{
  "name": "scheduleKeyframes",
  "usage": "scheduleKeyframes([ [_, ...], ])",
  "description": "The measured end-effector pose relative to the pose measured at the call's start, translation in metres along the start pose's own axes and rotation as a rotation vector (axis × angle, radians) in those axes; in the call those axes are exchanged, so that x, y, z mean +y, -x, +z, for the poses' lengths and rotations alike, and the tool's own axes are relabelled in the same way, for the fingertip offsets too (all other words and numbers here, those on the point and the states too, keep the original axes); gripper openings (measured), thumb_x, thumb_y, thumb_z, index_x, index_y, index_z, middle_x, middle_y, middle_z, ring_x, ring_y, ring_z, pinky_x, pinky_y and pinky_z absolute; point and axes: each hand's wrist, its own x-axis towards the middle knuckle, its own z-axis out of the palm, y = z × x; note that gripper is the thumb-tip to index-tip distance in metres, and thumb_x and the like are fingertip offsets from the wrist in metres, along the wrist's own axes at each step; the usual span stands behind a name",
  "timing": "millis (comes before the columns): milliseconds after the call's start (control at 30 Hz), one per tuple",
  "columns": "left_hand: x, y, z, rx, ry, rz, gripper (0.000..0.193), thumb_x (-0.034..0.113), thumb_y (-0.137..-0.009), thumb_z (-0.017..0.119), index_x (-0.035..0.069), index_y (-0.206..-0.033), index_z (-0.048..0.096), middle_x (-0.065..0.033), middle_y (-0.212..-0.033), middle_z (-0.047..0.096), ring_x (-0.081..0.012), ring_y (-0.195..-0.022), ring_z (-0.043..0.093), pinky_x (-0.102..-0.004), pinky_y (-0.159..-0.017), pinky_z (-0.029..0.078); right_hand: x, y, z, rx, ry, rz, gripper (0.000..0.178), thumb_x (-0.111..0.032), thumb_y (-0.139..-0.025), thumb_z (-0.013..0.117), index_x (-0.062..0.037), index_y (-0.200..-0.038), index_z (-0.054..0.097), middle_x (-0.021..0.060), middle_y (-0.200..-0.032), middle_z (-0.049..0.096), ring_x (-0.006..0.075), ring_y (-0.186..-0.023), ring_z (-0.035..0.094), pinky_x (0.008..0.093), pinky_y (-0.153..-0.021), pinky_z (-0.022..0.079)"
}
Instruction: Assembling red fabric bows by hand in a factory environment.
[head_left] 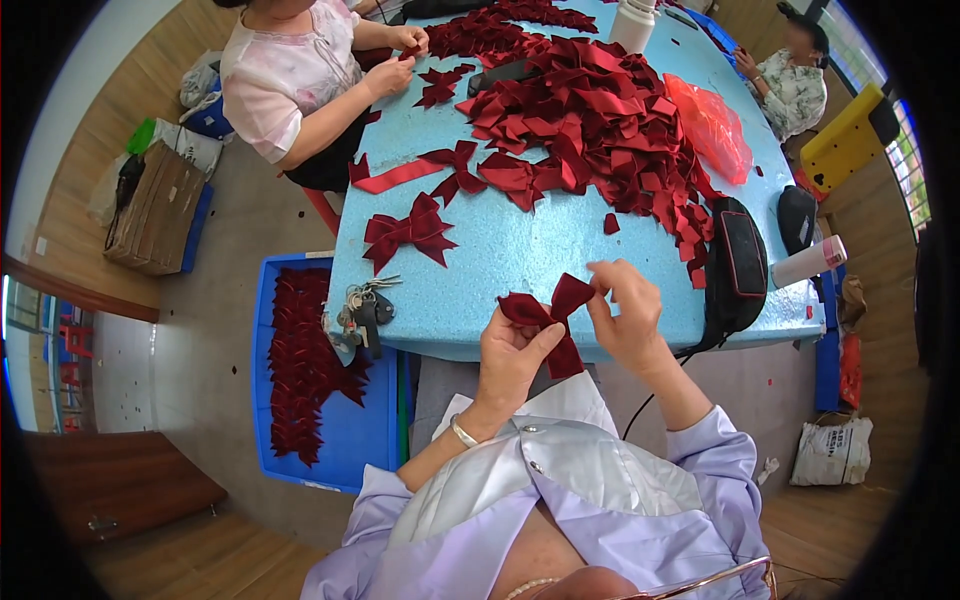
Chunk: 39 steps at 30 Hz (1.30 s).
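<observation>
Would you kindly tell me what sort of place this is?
Probably a small workshop: a heap of red fabric pieces on a shared table, and more red pieces in a blue crate.

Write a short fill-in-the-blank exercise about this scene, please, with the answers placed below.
1. In the person's left hand, the ____ rests on a dark red velvet bow.
2. Silvery metal keys lie at a corner of the light ____ table.
3. The rectangular blue plastic tray is on the person's ____ side.
Missing words: thumb; blue; left.
</observation>
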Motion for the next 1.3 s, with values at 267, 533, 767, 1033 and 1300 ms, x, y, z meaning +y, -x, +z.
scheduleKeyframes([
  [267,-0.004,-0.001,0.000,0.008,-0.026,0.044,0.028,-0.003,-0.083,0.069,0.005,-0.105,0.054,-0.0024,-0.096,0.062,-0.0077,-0.086,0.059,-0.0225,-0.071,0.050,-0.008,0.016,0.000,0.050,-0.963,0.922,0.014,-0.008,-0.088,0.062,0.0002,-0.098,0.057,0.0025,-0.078,0.061,0.0084,-0.068,0.056,0.0224,-0.059,0.044],
  [533,0.002,-0.001,-0.001,-0.083,-0.112,-0.133,0.035,-0.003,-0.082,0.068,0.004,-0.112,0.052,-0.0042,-0.103,0.061,-0.0089,-0.087,0.059,-0.0209,-0.059,0.047,-0.012,0.013,0.012,-0.119,-0.885,0.885,0.011,-0.010,-0.090,0.061,-0.0013,-0.096,0.058,-0.0002,-0.081,0.060,0.0047,-0.072,0.052,0.0198,-0.063,0.042],
  [767,0.004,0.004,-0.010,-0.148,-0.139,-0.221,0.042,-0.006,-0.080,0.066,0.004,-0.116,0.047,-0.0054,-0.106,0.057,-0.0110,-0.092,0.058,-0.0241,-0.067,0.048,-0.004,0.015,0.012,-0.111,-0.965,0.899,0.011,-0.010,-0.091,0.061,-0.0017,-0.097,0.057,-0.0016,-0.081,0.059,0.0035,-0.071,0.050,0.0195,-0.062,0.040],
  [1033,-0.014,0.004,-0.002,-0.183,-0.204,-0.040,0.049,-0.010,-0.078,0.063,0.001,-0.118,0.037,-0.0097,-0.111,0.053,-0.0145,-0.102,0.056,-0.0282,-0.084,0.051,-0.024,0.022,0.017,-0.090,-0.767,0.842,0.010,-0.010,-0.092,0.060,-0.0016,-0.094,0.056,-0.0021,-0.081,0.059,0.0029,-0.074,0.052,0.0192,-0.065,0.043],
  [1300,-0.011,0.005,-0.002,-0.125,-0.846,0.276,0.035,-0.009,-0.079,0.060,-0.001,-0.109,0.043,-0.0154,-0.100,0.053,-0.0262,-0.092,0.057,-0.0345,-0.073,0.048,-0.017,0.032,0.021,-0.124,-0.888,0.949,0.012,-0.009,-0.092,0.061,-0.0004,-0.099,0.058,-0.0016,-0.083,0.060,0.0031,-0.073,0.053,0.0185,-0.064,0.044],
])
